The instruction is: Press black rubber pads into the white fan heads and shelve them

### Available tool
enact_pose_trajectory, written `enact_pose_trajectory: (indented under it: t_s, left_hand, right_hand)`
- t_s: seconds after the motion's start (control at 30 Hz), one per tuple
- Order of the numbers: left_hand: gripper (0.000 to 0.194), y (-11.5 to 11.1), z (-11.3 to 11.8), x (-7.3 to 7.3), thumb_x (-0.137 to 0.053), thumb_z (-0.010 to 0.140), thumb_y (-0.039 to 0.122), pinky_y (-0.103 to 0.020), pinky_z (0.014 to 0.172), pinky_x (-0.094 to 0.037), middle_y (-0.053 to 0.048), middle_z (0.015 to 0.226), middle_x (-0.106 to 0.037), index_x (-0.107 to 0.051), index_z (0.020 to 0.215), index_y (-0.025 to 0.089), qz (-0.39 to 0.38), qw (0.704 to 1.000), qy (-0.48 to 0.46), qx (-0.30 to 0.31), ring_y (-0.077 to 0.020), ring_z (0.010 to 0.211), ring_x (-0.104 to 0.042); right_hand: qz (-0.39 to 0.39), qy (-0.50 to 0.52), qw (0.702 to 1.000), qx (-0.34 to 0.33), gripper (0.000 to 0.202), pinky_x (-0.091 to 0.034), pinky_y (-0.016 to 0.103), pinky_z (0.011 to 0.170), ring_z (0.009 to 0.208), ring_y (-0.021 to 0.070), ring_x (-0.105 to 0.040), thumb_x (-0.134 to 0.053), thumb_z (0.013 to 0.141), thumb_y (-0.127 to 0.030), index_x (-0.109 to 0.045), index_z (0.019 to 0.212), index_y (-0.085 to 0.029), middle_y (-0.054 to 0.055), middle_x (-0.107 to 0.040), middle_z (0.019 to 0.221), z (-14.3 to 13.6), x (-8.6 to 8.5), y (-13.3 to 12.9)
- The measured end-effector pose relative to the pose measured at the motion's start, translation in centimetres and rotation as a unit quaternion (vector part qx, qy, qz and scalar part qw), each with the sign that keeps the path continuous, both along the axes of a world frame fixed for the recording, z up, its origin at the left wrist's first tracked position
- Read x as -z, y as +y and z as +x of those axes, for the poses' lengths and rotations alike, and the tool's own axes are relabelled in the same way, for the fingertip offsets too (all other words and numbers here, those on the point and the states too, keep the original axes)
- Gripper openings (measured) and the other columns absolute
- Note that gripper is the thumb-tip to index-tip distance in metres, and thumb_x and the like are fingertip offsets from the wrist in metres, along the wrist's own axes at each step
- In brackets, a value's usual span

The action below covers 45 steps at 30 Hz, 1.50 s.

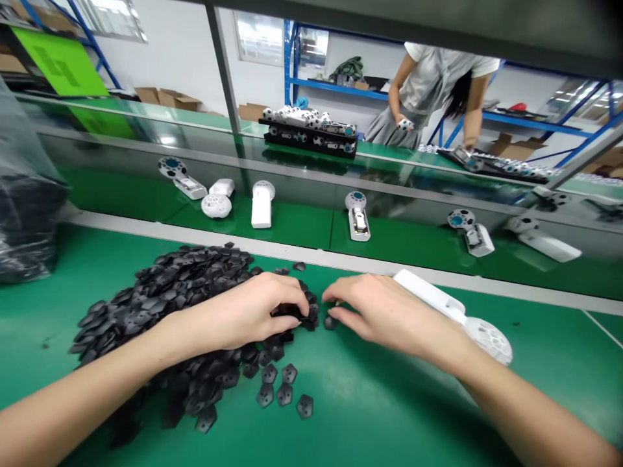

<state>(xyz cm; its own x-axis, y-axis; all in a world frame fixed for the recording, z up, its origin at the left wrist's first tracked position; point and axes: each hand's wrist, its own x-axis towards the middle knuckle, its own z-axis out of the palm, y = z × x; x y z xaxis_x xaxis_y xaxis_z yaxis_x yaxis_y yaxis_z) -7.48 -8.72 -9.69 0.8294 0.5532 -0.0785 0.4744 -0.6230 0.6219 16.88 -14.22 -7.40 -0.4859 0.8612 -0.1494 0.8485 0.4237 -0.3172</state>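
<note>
Black pentagonal pieces lie in a broad heap on the left half of the green worktop, overlapping and tilted every way, so the heap has no common direction. Being nearly equal-sided, the pieces show no clear long axis. Five loose pentagons lie flat just off the heap's near right side, small holes visible in their faces, corners turned at differing angles.

The left hand reaches in from the lower left, across the heap, back of the hand up, fingers bent downward and thumb stretched toward the right beneath them. Its fingertips are at the heap's right edge; whether they grip a piece cannot be told. The right hand comes from the lower right, facing the left one across a narrow gap, fingers curved and thumb a little apart from them. A single dark piece sits on the worktop right by its thumb; whether this hand grasps anything cannot be told either.

Beyond the right forearm lies a white ball-headed device, its long axis slanting: the handle end points away and to the left, the round latticed head nearer and to the right. A clear plastic bag with dark contents stands at far left.
</note>
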Motion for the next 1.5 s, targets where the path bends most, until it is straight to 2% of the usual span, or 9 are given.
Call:
enact_pose_trajectory:
  t_s: [0.23, 0.43, 0.53, 0.67, 0.83, 1.0, 1.17, 1.3, 1.5]
  left_hand:
    - [0.017, -0.1, 0.3, -0.1, -0.066, 0.096, 0.024, -0.023, 0.065, -0.046, 0.002, 0.084, -0.081, -0.083, 0.1, 0.023, -0.036, 0.994, 0.006, -0.101, -0.0164, 0.074, -0.073]
    - [0.019, 0.8, -0.1, -0.3, -0.066, 0.093, 0.031, -0.024, 0.065, -0.049, -0.001, 0.086, -0.082, -0.082, 0.096, 0.021, -0.061, 0.987, 0.029, -0.148, -0.0194, 0.076, -0.075]
    - [0.017, 1.1, -0.3, 0.0, -0.068, 0.091, 0.031, -0.026, 0.066, -0.048, -0.002, 0.083, -0.08, -0.082, 0.091, 0.021, -0.035, 0.987, 0.031, -0.154, -0.0201, 0.074, -0.073]
    - [0.017, 1.7, -0.6, 0.7, -0.067, 0.092, 0.029, -0.029, 0.067, -0.046, -0.003, 0.085, -0.078, -0.081, 0.088, 0.021, 0.031, 0.988, 0.047, -0.147, -0.0209, 0.074, -0.071]
    - [0.02, 1.4, -1.1, 0.5, -0.068, 0.096, 0.038, -0.032, 0.072, -0.046, -0.005, 0.102, -0.077, -0.08, 0.103, 0.024, 0.097, 0.987, 0.042, -0.122, -0.0227, 0.081, -0.07]
    - [0.007, -0.4, -1.6, -0.7, -0.078, 0.094, 0.035, -0.03, 0.074, -0.045, 0.001, 0.1, -0.075, -0.077, 0.099, 0.03, 0.055, 0.993, 0.101, -0.022, -0.0235, 0.091, -0.07]
    - [0.018, -1.0, -1.7, -0.2, -0.084, 0.085, 0.019, -0.03, 0.073, -0.044, 0.002, 0.104, -0.073, -0.072, 0.094, 0.028, 0.066, 0.989, 0.132, -0.019, -0.0237, 0.094, -0.069]
    - [0.016, -0.9, -1.6, 0.0, -0.079, 0.088, 0.014, -0.03, 0.074, -0.044, 0.003, 0.101, -0.073, -0.072, 0.089, 0.027, 0.048, 0.991, 0.121, -0.01, -0.0208, 0.089, -0.068]
    - [0.017, -1.3, -1.0, -0.3, -0.083, 0.088, 0.02, -0.03, 0.075, -0.047, 0.0, 0.106, -0.075, -0.074, 0.101, 0.027, 0.041, 0.992, 0.12, -0.02, -0.0231, 0.093, -0.07]
  right_hand:
    - [-0.012, 0.051, 0.998, 0.035, 0.018, -0.044, 0.031, 0.075, 0.098, 0.0232, -0.075, -0.068, 0.099, -0.014, -0.08, 0.108, -0.024, 0.003, -0.082, 0.109, -0.8, 0.7, 1.0]
    - [-0.019, 0.046, 0.999, 0.0, 0.01, -0.04, 0.032, 0.074, 0.099, 0.0238, -0.073, -0.078, 0.097, -0.022, -0.08, 0.107, -0.023, 0.002, -0.08, 0.109, -0.9, 1.3, 0.6]
    - [-0.025, 0.049, 0.998, -0.008, 0.003, -0.037, 0.031, 0.07, 0.092, 0.0209, -0.071, -0.078, 0.096, -0.02, -0.079, 0.098, -0.022, 0.001, -0.078, 0.101, -0.9, 1.9, 0.9]
    - [-0.012, 0.031, 0.999, 0.011, 0.007, -0.032, 0.031, 0.065, 0.086, 0.0194, -0.068, -0.074, 0.097, -0.016, -0.077, 0.094, -0.021, 0.001, -0.077, 0.097, -0.5, 1.8, 1.2]
    - [0.003, 0.004, 1.0, 0.017, 0.001, -0.03, 0.032, 0.064, 0.086, 0.0205, -0.068, -0.076, 0.099, -0.023, -0.077, 0.1, -0.022, 0.002, -0.076, 0.099, -0.4, 0.8, 0.7]
    - [-0.027, 0.043, 0.997, -0.052, 0.015, -0.032, 0.031, 0.066, 0.088, 0.021, -0.068, -0.083, 0.096, -0.035, -0.075, 0.099, -0.023, 0.0, -0.074, 0.096, -1.2, 1.1, -0.2]
    - [-0.051, 0.054, 0.996, -0.057, 0.01, -0.035, 0.029, 0.068, 0.089, 0.0199, -0.069, -0.082, 0.095, -0.021, -0.072, 0.093, -0.021, 0.0, -0.076, 0.095, -1.5, 1.7, -0.4]
    - [-0.064, 0.061, 0.995, -0.045, 0.012, -0.034, 0.029, 0.067, 0.086, 0.0182, -0.069, -0.082, 0.094, -0.02, -0.071, 0.09, -0.021, -0.001, -0.076, 0.093, -1.0, 1.0, -0.5]
    - [-0.001, -0.074, 0.996, -0.042, 0.014, -0.023, 0.035, 0.058, 0.078, 0.0205, -0.068, -0.076, 0.096, -0.016, -0.066, 0.086, -0.02, 0.002, -0.075, 0.088, -0.7, -0.4, -1.6]
